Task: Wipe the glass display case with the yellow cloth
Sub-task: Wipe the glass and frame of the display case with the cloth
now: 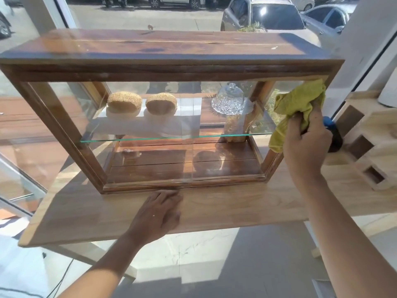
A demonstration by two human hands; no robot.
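A glass display case (53,117) with a dark wooden frame stands on a light wooden table (90,214). On its glass shelf lie two round seeded breads (124,102) and a cut-glass dome (228,100). My right hand (307,143) is shut on a crumpled yellow cloth (297,100), pressed against the case's upper right corner. My left hand (159,211) lies flat on the table, fingers spread, just in front of the case's bottom rail.
A blue and black object (334,134) sits behind my right hand, partly hidden. A pale wooden block with square openings (365,147) stands to the right of the case. Behind the case is a window with parked cars outside. Tiled floor lies below the table edge.
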